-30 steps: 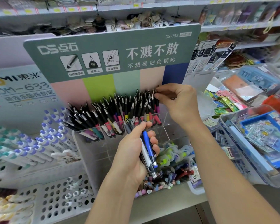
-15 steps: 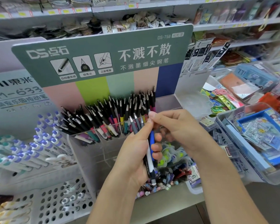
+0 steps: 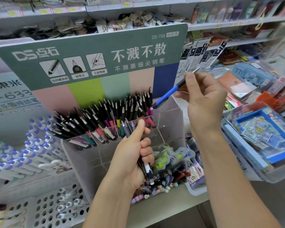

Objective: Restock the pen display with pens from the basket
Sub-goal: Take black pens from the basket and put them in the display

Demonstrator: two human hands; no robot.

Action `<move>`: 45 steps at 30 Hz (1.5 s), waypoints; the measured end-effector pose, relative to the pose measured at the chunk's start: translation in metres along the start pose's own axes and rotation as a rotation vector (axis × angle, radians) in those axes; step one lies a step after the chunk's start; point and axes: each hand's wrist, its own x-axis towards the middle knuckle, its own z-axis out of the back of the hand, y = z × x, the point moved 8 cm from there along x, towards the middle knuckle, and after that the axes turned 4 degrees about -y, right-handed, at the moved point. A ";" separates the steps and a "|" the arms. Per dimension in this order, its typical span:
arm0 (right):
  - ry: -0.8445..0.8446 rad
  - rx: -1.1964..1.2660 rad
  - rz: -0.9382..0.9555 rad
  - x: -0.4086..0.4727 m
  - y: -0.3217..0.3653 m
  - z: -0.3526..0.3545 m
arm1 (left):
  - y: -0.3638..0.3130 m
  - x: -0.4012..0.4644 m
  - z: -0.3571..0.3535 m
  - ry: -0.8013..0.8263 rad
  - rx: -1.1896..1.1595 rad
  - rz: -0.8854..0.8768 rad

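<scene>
Right hand (image 3: pixel 202 99) pinches a blue pen (image 3: pixel 167 94) above the display's (image 3: pixel 169 129) empty three-o'clock slot; left hand (image 3: pixel 132 155) grips spare pens (image 3: pixel 146 167).

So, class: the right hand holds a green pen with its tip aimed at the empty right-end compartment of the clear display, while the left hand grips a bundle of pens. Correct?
Not quite: the head view shows the pen in the right hand is blue, not green. The rest stands: its tip points toward the empty right-end compartment of the clear display, and the left hand grips a bundle of pens.
</scene>
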 end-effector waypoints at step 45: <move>0.148 0.344 -0.532 -0.043 -0.044 -0.016 | -0.002 -0.001 0.007 -0.023 0.136 -0.095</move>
